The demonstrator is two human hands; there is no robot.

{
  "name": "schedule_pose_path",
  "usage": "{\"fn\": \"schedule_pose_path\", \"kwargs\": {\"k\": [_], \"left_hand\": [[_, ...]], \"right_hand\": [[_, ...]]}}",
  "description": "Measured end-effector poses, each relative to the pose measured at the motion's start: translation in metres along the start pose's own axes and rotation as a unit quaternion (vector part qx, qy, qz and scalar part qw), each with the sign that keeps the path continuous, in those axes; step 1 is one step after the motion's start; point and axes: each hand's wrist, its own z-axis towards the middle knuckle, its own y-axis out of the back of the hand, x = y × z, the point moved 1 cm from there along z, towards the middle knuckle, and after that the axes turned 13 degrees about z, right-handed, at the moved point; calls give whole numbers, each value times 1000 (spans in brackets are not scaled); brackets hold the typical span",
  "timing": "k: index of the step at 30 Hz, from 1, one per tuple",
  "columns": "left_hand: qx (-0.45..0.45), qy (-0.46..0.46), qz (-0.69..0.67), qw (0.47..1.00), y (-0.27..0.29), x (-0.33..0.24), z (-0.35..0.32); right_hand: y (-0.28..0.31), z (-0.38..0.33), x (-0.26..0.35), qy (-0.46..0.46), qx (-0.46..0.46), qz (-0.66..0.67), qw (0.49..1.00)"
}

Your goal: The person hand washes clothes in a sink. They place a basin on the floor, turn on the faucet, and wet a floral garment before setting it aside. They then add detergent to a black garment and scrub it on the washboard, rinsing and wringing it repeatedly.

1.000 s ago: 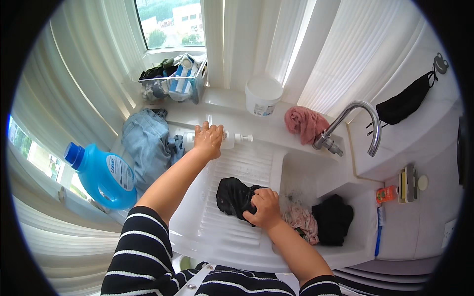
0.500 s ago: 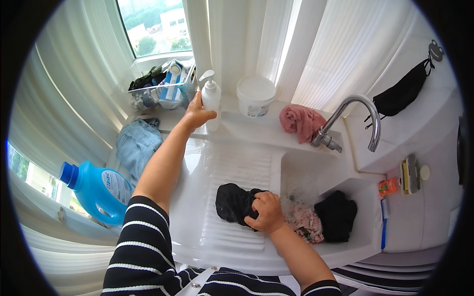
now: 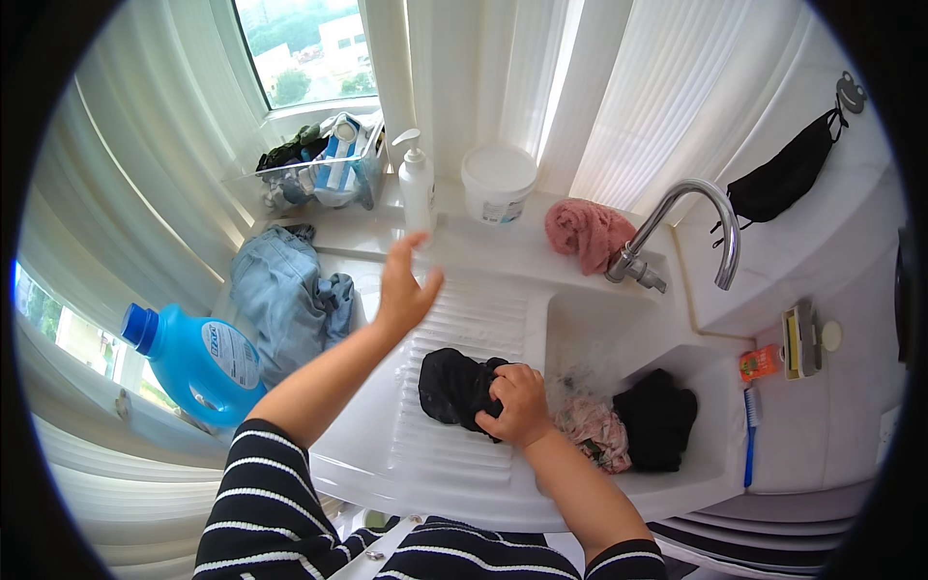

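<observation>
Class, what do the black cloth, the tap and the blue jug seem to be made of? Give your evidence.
Black cloth: fabric, fibre unclear; it bunches into soft folds with a dull, perhaps damp sheen.
Tap: metal, likely chrome-plated; its polished surface shows bright, mirror-like highlights.
Blue jug: probably plastic, smooth; the handle looks moulded into the body.

Head view, one: fisheye, left of a worn pair. We look down and forward from above the striped sleeves (image 3: pixel 269 493), over the sink (image 3: pixel 592 324) toward the window (image 3: pixel 307 48); hands (image 3: pixel 520 406) near, around mid-frame.
</observation>
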Motion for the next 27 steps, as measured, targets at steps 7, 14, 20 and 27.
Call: {"fn": "schedule_pose_path", "kwargs": {"k": [7, 14, 20, 27], "left_hand": [[232, -84, 31, 969, 33, -82, -146], [207, -20, 94, 974, -16, -58, -113], [180, 1, -9, 984, 4, -63, -99], [161, -107, 157, 969, 32, -75, -153]], "right_hand": [[28, -17, 46, -28, 45, 77, 996], [-7, 0, 4, -55, 107, -40, 992], [18, 24, 26, -79, 115, 47, 989], [-5, -45, 31, 15, 79, -75, 994]]}}
